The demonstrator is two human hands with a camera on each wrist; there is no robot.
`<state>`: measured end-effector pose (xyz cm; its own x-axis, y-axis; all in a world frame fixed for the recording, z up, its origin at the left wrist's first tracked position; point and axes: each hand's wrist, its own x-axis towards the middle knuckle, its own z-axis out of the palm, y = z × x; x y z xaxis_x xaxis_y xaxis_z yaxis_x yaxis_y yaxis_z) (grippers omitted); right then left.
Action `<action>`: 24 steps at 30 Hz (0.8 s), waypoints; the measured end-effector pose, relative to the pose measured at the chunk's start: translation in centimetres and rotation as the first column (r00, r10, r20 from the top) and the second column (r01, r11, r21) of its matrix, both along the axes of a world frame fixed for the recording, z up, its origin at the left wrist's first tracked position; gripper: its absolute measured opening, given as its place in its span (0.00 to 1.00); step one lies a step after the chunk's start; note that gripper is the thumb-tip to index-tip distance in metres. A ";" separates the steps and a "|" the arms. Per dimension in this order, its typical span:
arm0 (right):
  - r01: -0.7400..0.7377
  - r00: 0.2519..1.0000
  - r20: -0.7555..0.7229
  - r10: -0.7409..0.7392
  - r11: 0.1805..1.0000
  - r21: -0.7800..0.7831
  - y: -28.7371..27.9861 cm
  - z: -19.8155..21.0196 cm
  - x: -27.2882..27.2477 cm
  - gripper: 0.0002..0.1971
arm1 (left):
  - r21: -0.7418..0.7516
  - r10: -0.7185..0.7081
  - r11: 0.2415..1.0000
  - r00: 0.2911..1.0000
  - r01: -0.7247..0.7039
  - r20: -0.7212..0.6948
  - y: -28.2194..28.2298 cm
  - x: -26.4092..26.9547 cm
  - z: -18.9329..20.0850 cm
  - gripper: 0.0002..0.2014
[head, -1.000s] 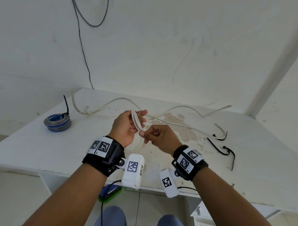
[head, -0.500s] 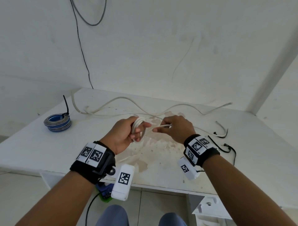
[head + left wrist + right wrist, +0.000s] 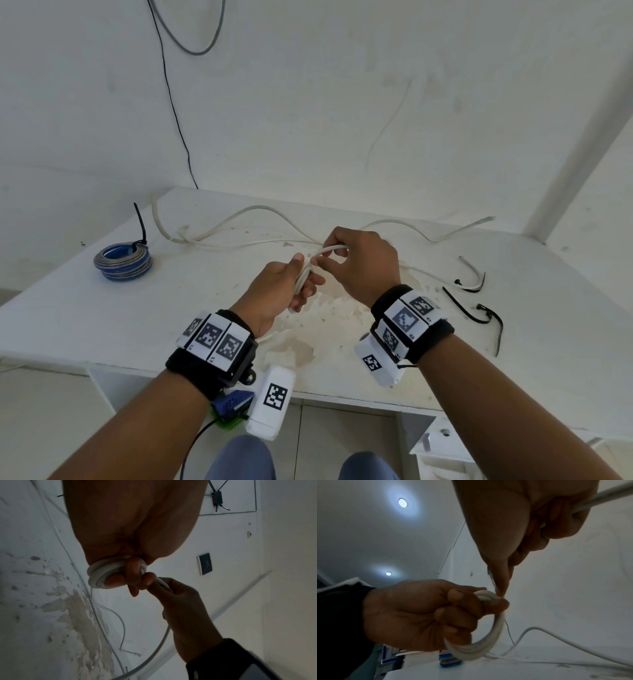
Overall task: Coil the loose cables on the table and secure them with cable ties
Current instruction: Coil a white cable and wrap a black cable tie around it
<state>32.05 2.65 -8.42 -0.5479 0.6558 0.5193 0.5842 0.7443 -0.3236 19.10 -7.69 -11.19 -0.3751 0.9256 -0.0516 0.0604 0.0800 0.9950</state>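
My left hand (image 3: 294,284) grips a small coil of white cable (image 3: 303,279) above the middle of the white table (image 3: 85,315); the wound turns (image 3: 102,573) sit round its fingers, also seen as a loop (image 3: 481,645) in the right wrist view. Just right of it, my right hand (image 3: 356,263) pinches the running strand (image 3: 330,249) and arcs it over the coil. The rest of the white cable (image 3: 260,209) snakes loose across the back of the table. Black cable ties (image 3: 472,315) lie at the right.
A blue and grey coil (image 3: 123,262), bound with a black tie, lies at the table's left. A short white cable piece (image 3: 474,274) with another black tie rests at the right. A wall rises behind the table, and the near edge (image 3: 342,399) is below my wrists.
My right hand has swung from the near side of the coil out to the right and then up over it, carrying the strand round. The left hand tilted the coil and sank slightly.
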 end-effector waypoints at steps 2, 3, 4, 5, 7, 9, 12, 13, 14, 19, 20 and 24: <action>-0.025 0.999 -0.020 0.025 1.000 0.005 -0.6 -0.1 -0.5 0.11 | 0.014 0.026 1.000 0.999 -0.026 -0.027 0.0 0.1 -0.2 0.30; -0.036 0.999 -0.024 0.036 0.999 0.008 -1.0 -0.2 -0.6 0.11 | 0.024 0.049 0.999 0.998 -0.048 -0.043 0.0 0.1 -0.2 0.29; -0.046 0.999 -0.021 0.046 0.999 0.011 -1.4 -0.3 -0.8 0.10 | 0.037 0.079 0.996 0.995 -0.077 -0.056 0.0 0.1 -0.2 0.29; -0.059 0.998 -0.021 0.059 0.998 0.001 -1.9 -0.5 -1.0 0.10 | 0.054 0.112 0.993 0.992 -0.109 -0.065 0.0 0.1 -0.2 0.28; -0.090 0.994 -0.060 0.086 0.994 -0.069 -2.8 -0.9 -1.2 0.11 | 0.085 0.169 0.983 0.983 -0.164 -0.065 0.1 -0.1 -0.2 0.27; -0.113 0.987 -0.130 0.094 0.984 -0.141 -2.9 -1.4 -1.4 0.11 | 0.097 0.185 0.979 0.982 -0.181 -0.037 0.2 -0.3 -0.2 0.27; -0.118 0.969 -0.240 0.054 0.959 -0.259 -1.2 -1.3 -1.3 0.12 | 0.099 0.160 0.982 0.987 -0.159 0.004 0.2 -0.4 -0.5 0.29; -0.123 0.963 -0.265 0.041 0.946 -0.301 -0.7 -1.2 -1.2 0.12 | 0.096 0.153 0.984 0.988 -0.153 0.011 0.1 -0.4 -0.6 0.29; -0.129 0.960 -0.279 0.033 0.934 -0.334 -0.2 -1.1 -1.1 0.13 | 0.093 0.148 0.985 0.989 -0.149 0.017 0.0 -0.4 -0.6 0.29; -0.131 0.951 -0.308 0.002 0.907 -0.400 0.9 -1.4 -0.7 0.15 | 0.095 0.142 0.985 0.989 -0.146 0.043 -0.1 -0.2 -0.6 0.30; -0.123 0.950 -0.312 -0.014 0.902 -0.415 1.2 -1.5 -0.7 0.16 | 0.096 0.138 0.985 0.989 -0.143 0.052 -0.1 -0.1 -0.6 0.30; -0.078 0.961 -0.272 -0.057 0.883 -0.463 2.4 -2.0 0.0 0.17 | 0.093 0.095 0.990 0.991 -0.104 0.097 -0.3 -0.1 -0.6 0.30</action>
